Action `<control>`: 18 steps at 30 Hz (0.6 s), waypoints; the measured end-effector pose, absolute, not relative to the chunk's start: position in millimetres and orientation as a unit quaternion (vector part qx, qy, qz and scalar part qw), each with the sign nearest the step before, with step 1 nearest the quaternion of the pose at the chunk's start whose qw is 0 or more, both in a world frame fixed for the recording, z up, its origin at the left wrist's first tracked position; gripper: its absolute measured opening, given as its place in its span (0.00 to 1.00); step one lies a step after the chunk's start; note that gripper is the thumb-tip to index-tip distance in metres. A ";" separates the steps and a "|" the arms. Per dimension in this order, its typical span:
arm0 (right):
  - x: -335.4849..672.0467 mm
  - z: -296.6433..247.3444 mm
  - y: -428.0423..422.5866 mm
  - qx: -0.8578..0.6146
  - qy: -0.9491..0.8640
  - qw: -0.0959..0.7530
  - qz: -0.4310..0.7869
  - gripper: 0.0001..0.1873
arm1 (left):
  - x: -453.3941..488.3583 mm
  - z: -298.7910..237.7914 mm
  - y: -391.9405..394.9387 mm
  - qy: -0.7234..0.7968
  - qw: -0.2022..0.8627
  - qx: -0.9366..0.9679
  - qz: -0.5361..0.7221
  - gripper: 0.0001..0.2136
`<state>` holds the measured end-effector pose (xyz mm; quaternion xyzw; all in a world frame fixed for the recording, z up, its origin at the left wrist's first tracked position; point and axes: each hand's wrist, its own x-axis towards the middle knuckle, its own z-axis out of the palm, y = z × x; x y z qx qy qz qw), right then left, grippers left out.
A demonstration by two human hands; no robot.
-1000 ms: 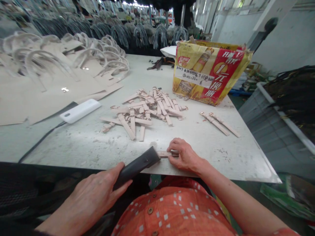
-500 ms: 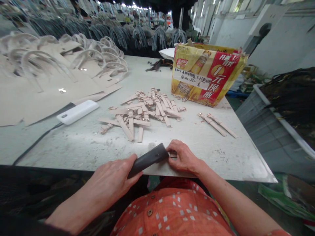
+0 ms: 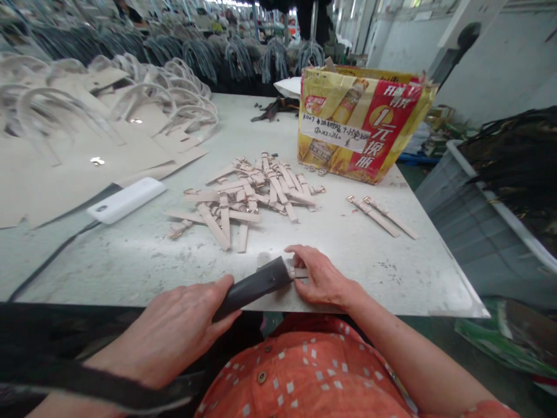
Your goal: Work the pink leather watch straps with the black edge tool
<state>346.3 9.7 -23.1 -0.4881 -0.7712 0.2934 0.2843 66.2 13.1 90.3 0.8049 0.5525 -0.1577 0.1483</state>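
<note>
My left hand (image 3: 187,316) is closed round a dark grey, smooth, flattened long piece (image 3: 256,284), its exact kind unclear. The piece slants up to the right, above the table's front edge. At its far end my right hand (image 3: 319,276) pinches a short pale strap (image 3: 301,272) between thumb and fingers. The strap's left end meets the tip of the dark piece; whether it goes inside cannot be made out. Beyond my hands lies a loose heap of beige buckle straps (image 3: 255,194) with small gold-coloured buckles. Two more buckle straps (image 3: 380,216) lie side by side to the right.
A yellow and red carton (image 3: 335,122) stands at the back right of the white table (image 3: 348,261). A white device (image 3: 126,200) with a black cable lies left. Beige panels with handles (image 3: 82,157) cover the far left. A grey bin (image 3: 461,191) stands beyond the right edge.
The dark piece and my left hand have shifted slightly left and down. More of the pale strap shows between the piece's tip and my right fingers. The view has shifted a little.
</note>
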 end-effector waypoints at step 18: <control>349.0 -21.4 6.7 -0.500 -0.746 0.310 0.313 0.35 | 67.0 95.6 19.0 0.560 0.155 0.796 -0.168 0.16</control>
